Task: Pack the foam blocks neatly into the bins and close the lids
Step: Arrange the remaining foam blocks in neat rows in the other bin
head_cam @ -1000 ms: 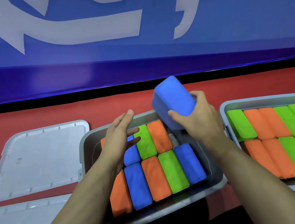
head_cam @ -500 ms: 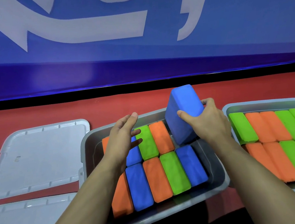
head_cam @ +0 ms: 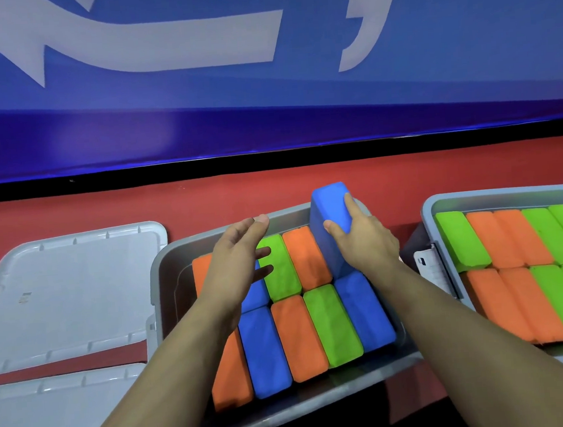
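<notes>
- Far left: grey lid (head_cam: 77,293) lies flat on the red table (head_cam: 205,199), just beside the centre bin. A second grey lid (head_cam: 54,423) sits nearer, at the bottom left corner, partly cut by the frame edge.
- Centre: grey bin (head_cam: 167,276), open, tilted slightly in view. Near row, left to right: orange block (head_cam: 232,375) (partly hidden by the left forearm), blue block (head_cam: 264,349), orange, green block (head_cam: 332,324), blue. Far row: orange, blue (mostly hidden under the left hand), green, orange.
- Left hand (head_cam: 237,267): released, fingers straight and together, palm turned toward the right, hovering over the far-left part of the bin. Contact with the blocks below cannot be told.
- Right hand (head_cam: 363,240): grasping the held blue block (head_cam: 328,223), thumb on the near face, fingers wrapped over the right side. Block stands on end, tilted, its lower end down in the far right corner slot of the centre bin, touching the orange neighbour on its left.
- Right: second grey bin (head_cam: 441,207), open, well packed with two rows of green and orange blocks (head_cam: 511,239); cut off by the right frame edge.
- Background: blue wall (head_cam: 265,113) with pale markings, far side.
</notes>
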